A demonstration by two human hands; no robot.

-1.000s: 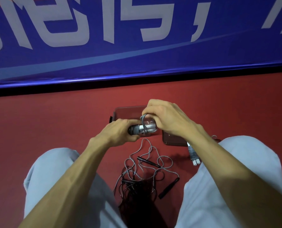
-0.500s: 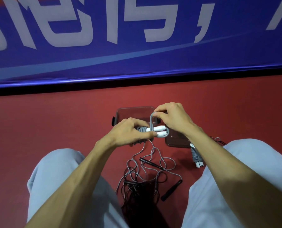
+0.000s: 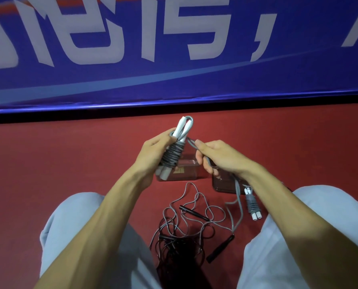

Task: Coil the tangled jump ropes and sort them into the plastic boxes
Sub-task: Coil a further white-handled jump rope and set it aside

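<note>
While one grey rope is half wound, most of the sorting is left to do.
The left hand (image 3: 153, 155) grips the handle bundle (image 3: 173, 156) above the plastic boxes (image 3: 184, 174), its long axis tilted with the white tips up and away. The right hand (image 3: 219, 159) pinches the loose cord (image 3: 191, 144). One wound rope (image 3: 252, 205) lies on the floor, and the tangle (image 3: 184, 222) lies between the knees.

Left hand (image 3: 153, 157) grips the jump rope (image 3: 173, 156), fingers curled. Right hand (image 3: 224, 161), just beside it, pinches the cord (image 3: 191, 143). Both forearms extended forward.
</note>
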